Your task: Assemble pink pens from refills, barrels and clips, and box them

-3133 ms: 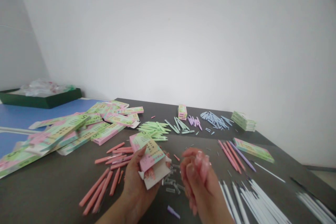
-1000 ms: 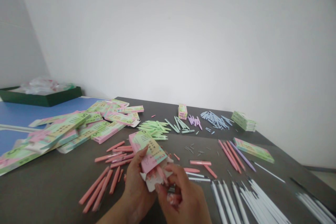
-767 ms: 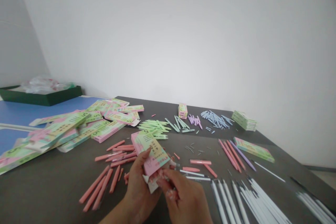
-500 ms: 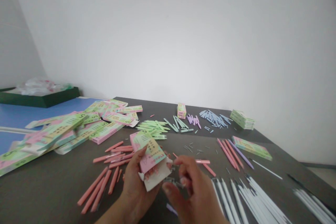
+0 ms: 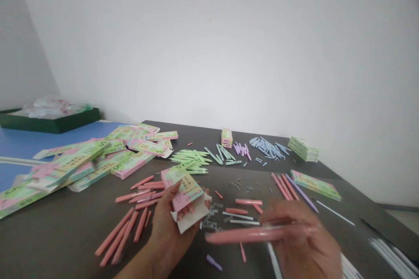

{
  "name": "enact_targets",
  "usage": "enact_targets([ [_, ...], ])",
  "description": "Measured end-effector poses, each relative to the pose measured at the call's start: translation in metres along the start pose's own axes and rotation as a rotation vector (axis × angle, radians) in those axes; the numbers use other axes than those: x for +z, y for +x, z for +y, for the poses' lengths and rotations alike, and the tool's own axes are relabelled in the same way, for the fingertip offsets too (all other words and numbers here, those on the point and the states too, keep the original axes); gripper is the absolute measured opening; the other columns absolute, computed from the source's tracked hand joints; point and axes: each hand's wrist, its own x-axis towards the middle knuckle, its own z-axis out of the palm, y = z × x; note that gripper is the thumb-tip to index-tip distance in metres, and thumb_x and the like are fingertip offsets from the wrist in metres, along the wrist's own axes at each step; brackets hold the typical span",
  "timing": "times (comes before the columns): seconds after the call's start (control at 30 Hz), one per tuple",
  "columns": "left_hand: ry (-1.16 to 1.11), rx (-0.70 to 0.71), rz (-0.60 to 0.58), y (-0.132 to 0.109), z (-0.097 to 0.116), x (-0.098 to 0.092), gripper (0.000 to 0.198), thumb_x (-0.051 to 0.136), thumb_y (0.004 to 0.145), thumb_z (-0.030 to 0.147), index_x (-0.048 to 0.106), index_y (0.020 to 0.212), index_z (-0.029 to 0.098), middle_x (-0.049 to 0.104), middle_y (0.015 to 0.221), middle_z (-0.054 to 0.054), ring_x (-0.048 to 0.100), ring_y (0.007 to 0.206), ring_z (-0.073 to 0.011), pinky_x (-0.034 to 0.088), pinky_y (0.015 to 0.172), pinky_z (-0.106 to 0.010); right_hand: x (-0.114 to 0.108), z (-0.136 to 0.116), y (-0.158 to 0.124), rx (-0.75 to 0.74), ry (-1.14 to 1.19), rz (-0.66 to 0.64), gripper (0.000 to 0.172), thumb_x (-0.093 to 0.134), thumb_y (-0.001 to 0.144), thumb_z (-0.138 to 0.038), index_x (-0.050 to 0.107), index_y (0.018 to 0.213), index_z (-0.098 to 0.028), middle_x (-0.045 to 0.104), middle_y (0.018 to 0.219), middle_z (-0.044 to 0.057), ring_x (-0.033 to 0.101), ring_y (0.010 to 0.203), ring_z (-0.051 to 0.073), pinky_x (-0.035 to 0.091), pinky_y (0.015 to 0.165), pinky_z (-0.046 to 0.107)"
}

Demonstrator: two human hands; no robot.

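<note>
My left hand point(image 5: 170, 222) is wrapped round a small pink-and-green carton point(image 5: 185, 189). Its white flap is open toward me, and pink ends show inside. My right hand point(image 5: 301, 244), smeared by motion, holds a pink pen point(image 5: 242, 235) lying roughly level, its tapered end pointing left toward the carton. Beneath that pen are short clear plastic pieces point(image 5: 209, 226), a pink barrel point(image 5: 236, 211) and white refills point(image 5: 244, 222). A purple piece point(image 5: 214, 262) lies near the front. Pink pen parts point(image 5: 114, 237) are spread left of the carton.
Several cartons point(image 5: 81, 159) are heaped at left. Green point(image 5: 193, 159), purple point(image 5: 241, 149) and blue point(image 5: 268, 147) pen parts lie at the back, near stacked boxes point(image 5: 303, 149). White refills point(image 5: 393, 255) lie at right. A dark green tray point(image 5: 59, 125) with plastic bags stands far left.
My right hand has moved right, away from the carton's opening, and now shows a pink pen in its grip. The carton in my left hand has shifted slightly left.
</note>
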Motion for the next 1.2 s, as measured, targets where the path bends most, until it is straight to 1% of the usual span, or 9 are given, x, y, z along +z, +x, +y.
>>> enact_targets([
  [0.17, -0.001, -0.004, 0.015, -0.001, 0.001, 0.001, 0.013, 0.054, 0.08, 0.022, 0.058, 0.088, 0.013, 0.069, 0.071, -0.01, 0.067, 0.061, -0.023, 0.055, 0.059, -0.038, 0.018, -0.003, -0.004, -0.047, -0.132, -0.11, 0.034, 0.049, 0.088, -0.042, 0.061, 0.065, -0.021, 0.058, 0.054, 0.0, 0.054, 0.045, 0.011, 0.041, 0.043, 0.02],
  [0.27, 0.015, 0.0, 0.015, -0.004, 0.002, 0.005, 0.012, 0.053, 0.079, 0.022, 0.058, 0.087, 0.014, 0.069, 0.069, -0.009, 0.067, 0.058, -0.022, 0.055, 0.053, -0.034, 0.025, 0.004, -0.009, -0.065, -0.176, -0.207, 0.024, 0.049, 0.088, -0.036, 0.063, 0.076, -0.021, 0.06, 0.061, 0.001, 0.058, 0.05, 0.012, 0.045, 0.047, 0.02],
  [0.37, 0.005, -0.03, -0.008, -0.007, 0.002, 0.007, 0.012, 0.051, 0.08, 0.02, 0.059, 0.084, 0.012, 0.069, 0.068, -0.009, 0.067, 0.058, -0.0212, 0.055, 0.056, -0.034, 0.035, 0.016, -0.015, -0.145, -0.197, -0.333, 0.014, 0.052, 0.087, -0.03, 0.063, 0.089, -0.021, 0.064, 0.071, 0.002, 0.063, 0.062, 0.014, 0.049, 0.055, 0.02],
  [0.43, 0.004, -0.054, -0.025, -0.008, 0.002, 0.007, 0.013, 0.049, 0.081, 0.02, 0.059, 0.082, 0.011, 0.069, 0.068, -0.011, 0.067, 0.059, -0.0218, 0.055, 0.057, -0.035, 0.044, 0.023, -0.019, -0.183, -0.232, -0.373, 0.015, 0.054, 0.086, -0.027, 0.063, 0.097, -0.022, 0.066, 0.075, 0.003, 0.064, 0.065, 0.015, 0.051, 0.058, 0.021],
  [0.63, -0.003, -0.062, -0.08, -0.008, 0.002, 0.006, 0.016, 0.049, 0.081, 0.021, 0.06, 0.075, 0.012, 0.067, 0.064, -0.009, 0.066, 0.057, -0.0222, 0.055, 0.055, -0.036, 0.056, 0.024, -0.025, -0.128, -0.194, -0.425, 0.02, 0.056, 0.081, -0.02, 0.06, 0.1, -0.02, 0.064, 0.075, 0.002, 0.061, 0.059, 0.012, 0.05, 0.053, 0.019],
  [0.8, -0.049, -0.076, -0.068, -0.008, 0.001, 0.004, 0.015, 0.049, 0.08, 0.019, 0.06, 0.072, 0.012, 0.067, 0.061, -0.007, 0.064, 0.052, -0.0181, 0.054, 0.052, -0.031, 0.058, 0.028, -0.032, -0.182, -0.278, -0.362, 0.015, 0.049, 0.085, -0.017, 0.057, 0.098, -0.019, 0.064, 0.079, 0.004, 0.064, 0.066, 0.014, 0.052, 0.058, 0.02],
  [1.0, -0.029, -0.079, -0.079, -0.006, -0.004, 0.0, 0.013, 0.052, 0.079, 0.02, 0.061, 0.075, 0.011, 0.067, 0.064, -0.008, 0.065, 0.053, -0.0199, 0.053, 0.05, -0.031, 0.059, 0.043, -0.042, -0.299, -0.441, -0.367, 0.015, 0.052, 0.087, -0.024, 0.059, 0.1, -0.02, 0.068, 0.078, 0.005, 0.066, 0.066, 0.017, 0.053, 0.056, 0.023],
  [1.13, -0.064, -0.087, -0.025, -0.005, -0.005, 0.0, 0.009, 0.054, 0.079, 0.018, 0.059, 0.074, 0.013, 0.066, 0.06, -0.004, 0.062, 0.047, -0.0156, 0.05, 0.047, -0.026, 0.06, 0.038, -0.04, -0.239, -0.323, -0.387, 0.024, 0.05, 0.088, -0.02, 0.056, 0.111, -0.018, 0.07, 0.09, 0.008, 0.068, 0.078, 0.016, 0.054, 0.067, 0.022],
  [1.2, -0.055, -0.081, -0.018, -0.004, -0.005, 0.0, 0.01, 0.053, 0.08, 0.018, 0.058, 0.073, 0.013, 0.066, 0.059, -0.004, 0.062, 0.046, -0.0156, 0.05, 0.046, -0.026, 0.061, 0.036, -0.04, -0.184, -0.289, -0.387, 0.023, 0.048, 0.088, -0.019, 0.056, 0.11, -0.018, 0.071, 0.088, 0.006, 0.069, 0.073, 0.015, 0.054, 0.064, 0.019],
])
